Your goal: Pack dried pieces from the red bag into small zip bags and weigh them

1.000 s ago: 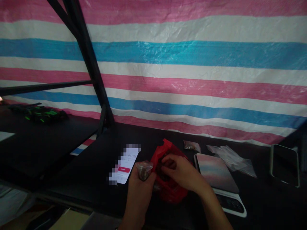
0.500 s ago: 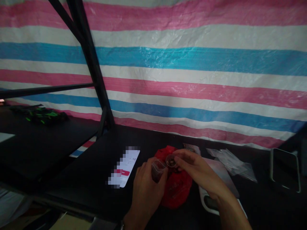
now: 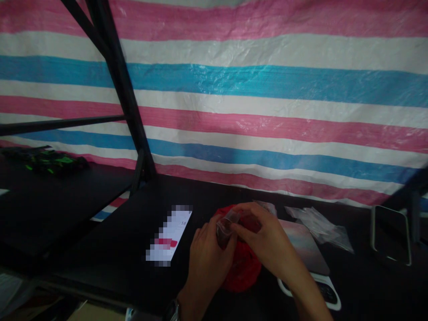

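Note:
My left hand is curled round a small clear plastic bag, its mouth facing up. In my right hand, thumb and fingers pinch a small clear cup, tipped over the bag's mouth. What is inside the bag is too dark to make out. Beneath both hands lies a red plastic bag on the black table. A scale with a shiny flat top and white edge sits under and beside my right forearm.
A lit phone lies left of my hands. Clear empty bags and a dark phone-like frame are at the right. A black table meets a metal post; a green-black object stands far left.
My right hand has moved left and tipped the small cup over the bag in my left hand. The view has shifted slightly, and more of the scale's front shows.

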The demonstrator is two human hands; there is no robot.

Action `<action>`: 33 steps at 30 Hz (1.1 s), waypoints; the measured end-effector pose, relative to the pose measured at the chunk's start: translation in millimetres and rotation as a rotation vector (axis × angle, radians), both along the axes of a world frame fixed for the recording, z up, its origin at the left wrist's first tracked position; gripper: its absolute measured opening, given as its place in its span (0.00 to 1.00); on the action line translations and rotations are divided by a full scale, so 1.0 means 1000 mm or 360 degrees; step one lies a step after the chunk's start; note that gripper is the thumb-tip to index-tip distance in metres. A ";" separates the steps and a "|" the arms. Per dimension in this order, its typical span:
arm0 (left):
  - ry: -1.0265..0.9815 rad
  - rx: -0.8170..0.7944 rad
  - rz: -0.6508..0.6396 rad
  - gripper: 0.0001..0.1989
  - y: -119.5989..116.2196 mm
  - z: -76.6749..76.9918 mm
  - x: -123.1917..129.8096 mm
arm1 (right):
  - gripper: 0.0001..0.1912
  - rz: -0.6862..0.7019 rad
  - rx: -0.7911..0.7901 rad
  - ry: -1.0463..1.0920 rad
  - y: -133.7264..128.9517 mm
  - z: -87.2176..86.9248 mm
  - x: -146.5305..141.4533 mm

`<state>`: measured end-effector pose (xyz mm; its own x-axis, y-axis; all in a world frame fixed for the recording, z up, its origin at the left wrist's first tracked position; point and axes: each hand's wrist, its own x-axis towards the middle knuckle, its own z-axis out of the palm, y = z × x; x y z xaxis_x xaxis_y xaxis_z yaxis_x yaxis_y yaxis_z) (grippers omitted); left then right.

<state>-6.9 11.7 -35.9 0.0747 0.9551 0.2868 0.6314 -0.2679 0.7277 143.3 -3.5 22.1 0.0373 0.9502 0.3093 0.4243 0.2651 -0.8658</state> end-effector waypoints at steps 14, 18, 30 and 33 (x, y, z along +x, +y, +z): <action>-0.0087 -0.0074 -0.0063 0.16 0.001 0.004 0.000 | 0.14 -0.0029 0.0045 -0.0073 0.000 0.002 -0.002; -0.0097 -0.0060 -0.0055 0.15 0.000 0.006 0.000 | 0.12 -0.0003 -0.0067 0.0118 0.001 -0.001 -0.004; -0.0743 0.0047 0.0016 0.19 0.013 -0.010 -0.002 | 0.13 -0.0091 -0.0244 0.0256 0.005 -0.006 0.021; -0.0830 0.0217 -0.0116 0.23 0.013 -0.015 -0.005 | 0.09 -0.0022 -0.0299 0.0031 0.007 -0.018 0.022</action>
<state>-12.2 25.1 -51.1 -0.0458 0.9043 0.4244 0.1721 -0.4113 0.8951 165.5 3.3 3.8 0.0547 0.9906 0.1254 0.4095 0.0923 -0.9076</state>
